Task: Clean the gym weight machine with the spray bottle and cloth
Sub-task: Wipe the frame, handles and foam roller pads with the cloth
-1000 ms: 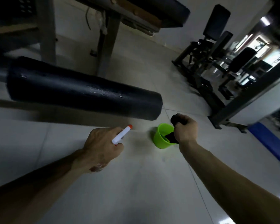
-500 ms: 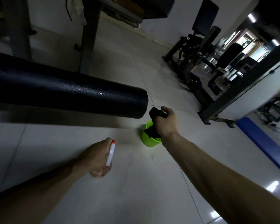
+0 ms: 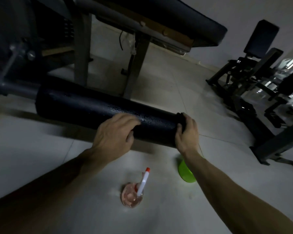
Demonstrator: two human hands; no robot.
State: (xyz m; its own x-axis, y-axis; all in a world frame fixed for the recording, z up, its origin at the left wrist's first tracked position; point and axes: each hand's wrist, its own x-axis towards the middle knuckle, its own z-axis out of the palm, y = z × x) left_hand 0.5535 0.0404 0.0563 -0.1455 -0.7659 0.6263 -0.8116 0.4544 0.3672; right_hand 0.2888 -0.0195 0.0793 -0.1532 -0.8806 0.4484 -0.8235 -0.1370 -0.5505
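Foam roller pad (image 3: 91,107): black, bead-wet, on the machine's arm above the floor (image 3: 41,149).
Cloth (image 3: 182,121): dark, at the pad's free end, gripped by right hand (image 3: 187,135).
Left hand (image 3: 114,132): fingers curled over the pad, steadying.
Step, judged: wiping the pad. Next calls for drawing the cloth along it.
Spray bottle (image 3: 134,193), green cup (image 3: 185,173): on the floor below, unheld.

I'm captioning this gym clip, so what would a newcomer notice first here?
The long black roller pad crosses the middle, beaded with droplets; the left hand grips it and the right hand wraps a dark cloth round its end. On the pale floor below sit the spray bottle and a bright green cup.
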